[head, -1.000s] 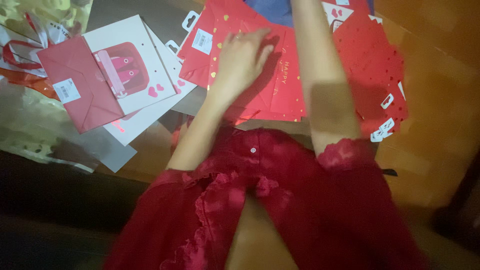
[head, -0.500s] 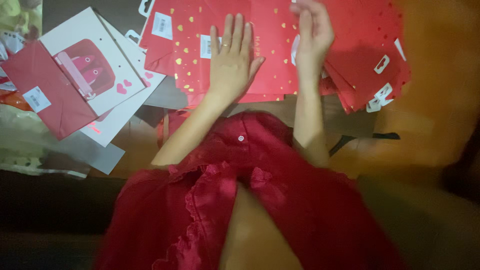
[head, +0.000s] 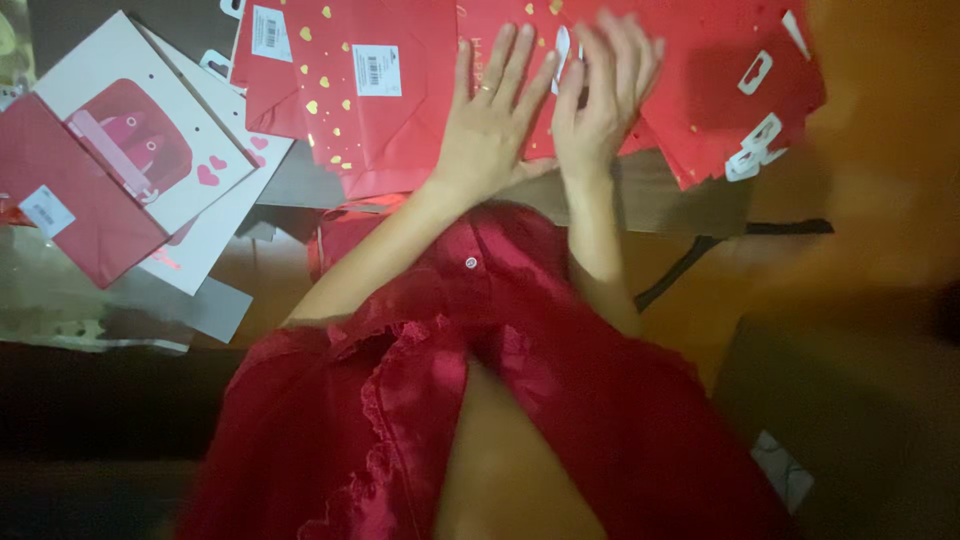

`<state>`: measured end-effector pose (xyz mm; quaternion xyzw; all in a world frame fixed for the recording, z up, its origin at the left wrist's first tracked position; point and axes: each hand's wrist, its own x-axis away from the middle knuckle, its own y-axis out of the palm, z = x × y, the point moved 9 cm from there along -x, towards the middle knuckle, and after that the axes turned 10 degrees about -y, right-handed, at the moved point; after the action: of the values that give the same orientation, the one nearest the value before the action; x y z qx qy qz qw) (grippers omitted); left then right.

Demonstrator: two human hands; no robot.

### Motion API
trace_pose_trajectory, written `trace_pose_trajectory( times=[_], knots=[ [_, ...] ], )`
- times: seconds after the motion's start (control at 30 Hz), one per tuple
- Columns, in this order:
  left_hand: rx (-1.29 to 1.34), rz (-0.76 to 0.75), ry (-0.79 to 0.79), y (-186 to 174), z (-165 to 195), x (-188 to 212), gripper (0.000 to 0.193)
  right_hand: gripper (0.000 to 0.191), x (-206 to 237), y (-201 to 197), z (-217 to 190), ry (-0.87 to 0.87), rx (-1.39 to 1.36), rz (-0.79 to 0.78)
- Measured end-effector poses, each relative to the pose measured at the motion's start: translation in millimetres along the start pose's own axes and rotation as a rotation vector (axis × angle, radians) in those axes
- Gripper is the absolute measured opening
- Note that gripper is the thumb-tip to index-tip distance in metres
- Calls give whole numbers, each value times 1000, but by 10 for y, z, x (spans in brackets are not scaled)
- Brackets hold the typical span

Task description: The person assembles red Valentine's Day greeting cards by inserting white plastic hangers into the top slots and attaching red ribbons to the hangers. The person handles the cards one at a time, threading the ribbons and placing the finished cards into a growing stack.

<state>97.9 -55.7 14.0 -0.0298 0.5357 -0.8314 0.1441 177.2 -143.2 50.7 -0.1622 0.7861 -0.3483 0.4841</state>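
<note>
Across the dim wooden table (head: 690, 200) I see my left hand (head: 490, 120) and right hand (head: 600, 100) spread flat, fingers open, on overlapping red gift bags (head: 380, 100), the right edge perhaps blurred floor.

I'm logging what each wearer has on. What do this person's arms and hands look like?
Both forearms are bare, no gloves. The left hand has a ring on one finger; the right hand shows none. A red garment with lace trim and a small button lies below them.
</note>
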Motion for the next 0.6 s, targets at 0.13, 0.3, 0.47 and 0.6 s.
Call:
trace_pose_trajectory(
  times=[0.13, 0.3, 0.47, 0.6],
  knots=[
    [10, 11, 2, -24, -18, -8, 124, 39, 54, 83, 197, 48, 222, -181],
    [2, 19, -44, -63, -106, -11, 126, 38, 66, 148, 414, 127, 307, -230],
    [-3, 14, -63, -154, -227, 11, 126, 35, -45, 102, 558, 186, 314, -225],
    [92, 124, -25, -296, -238, 2, 113, 30, -109, 0, 403, 130, 119, -70]
  ],
)
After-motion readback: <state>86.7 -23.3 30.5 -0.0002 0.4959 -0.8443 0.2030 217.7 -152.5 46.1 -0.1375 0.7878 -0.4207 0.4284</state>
